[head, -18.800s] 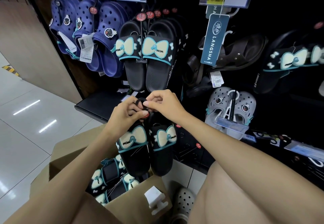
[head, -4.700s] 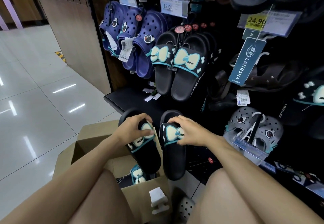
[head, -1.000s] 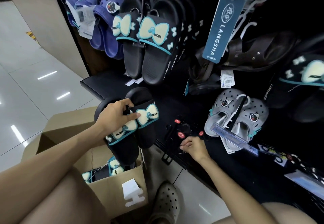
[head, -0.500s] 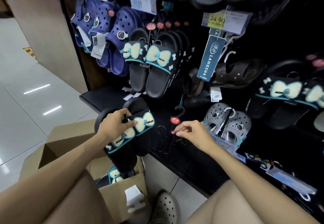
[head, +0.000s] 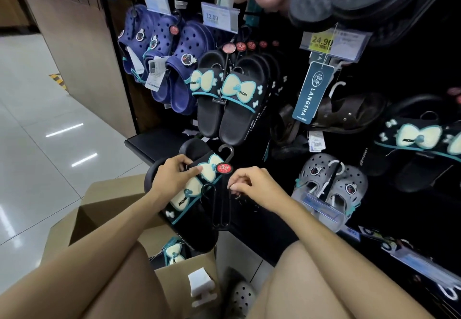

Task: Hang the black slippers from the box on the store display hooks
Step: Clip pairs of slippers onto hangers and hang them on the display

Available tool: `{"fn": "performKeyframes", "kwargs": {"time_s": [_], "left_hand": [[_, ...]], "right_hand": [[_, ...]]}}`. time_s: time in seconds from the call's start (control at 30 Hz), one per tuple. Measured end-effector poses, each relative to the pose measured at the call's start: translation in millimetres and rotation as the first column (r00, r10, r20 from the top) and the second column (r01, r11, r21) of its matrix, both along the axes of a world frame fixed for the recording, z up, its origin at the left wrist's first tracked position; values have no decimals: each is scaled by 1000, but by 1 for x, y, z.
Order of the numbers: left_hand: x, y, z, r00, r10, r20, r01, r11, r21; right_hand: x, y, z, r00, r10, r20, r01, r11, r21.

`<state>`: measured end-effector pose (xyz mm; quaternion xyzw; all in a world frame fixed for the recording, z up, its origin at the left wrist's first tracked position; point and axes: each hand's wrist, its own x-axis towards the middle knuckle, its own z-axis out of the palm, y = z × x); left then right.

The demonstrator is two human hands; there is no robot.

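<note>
Slippers (head: pixel 192 194) sit stacked in the left hand (head: pixel 174 176), gripped over the box (head: pixel 117 209); the right hand (head: pixel 252 184) pinches a black hanger (head: pixel 222 194) just right of them. Best to slide its prongs under both straps squarely before lifting toward the hung pairs (head: pixel 224 99). Half a second ago the hanger was farther right.

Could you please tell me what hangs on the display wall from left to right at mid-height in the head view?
Navy clogs → black bow slippers → blue LANGSHA tag → brown sandals → a second pair of black bow slippers.
</note>
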<state>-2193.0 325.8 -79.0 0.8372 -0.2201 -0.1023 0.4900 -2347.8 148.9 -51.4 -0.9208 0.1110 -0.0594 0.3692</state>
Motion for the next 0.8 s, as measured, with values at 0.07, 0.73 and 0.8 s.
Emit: {"fn": "performKeyframes", "kwargs": {"time_s": [0.07,0.73,0.8], "left_hand": [[-1,-2,0,1000,-6,-24,5,1000,-30],[-6,-9,2,975,-106,-195,50,961,-272],[-5,-9,1,971,-135,-195,78,958,-276]], "right_hand": [[1,2,-1,999,2,-35,-4,999,-35],[5,3,-7,995,-88,-57,86,996,-40],[6,2,-6,994,-97,-47,95,995,-37]]}}
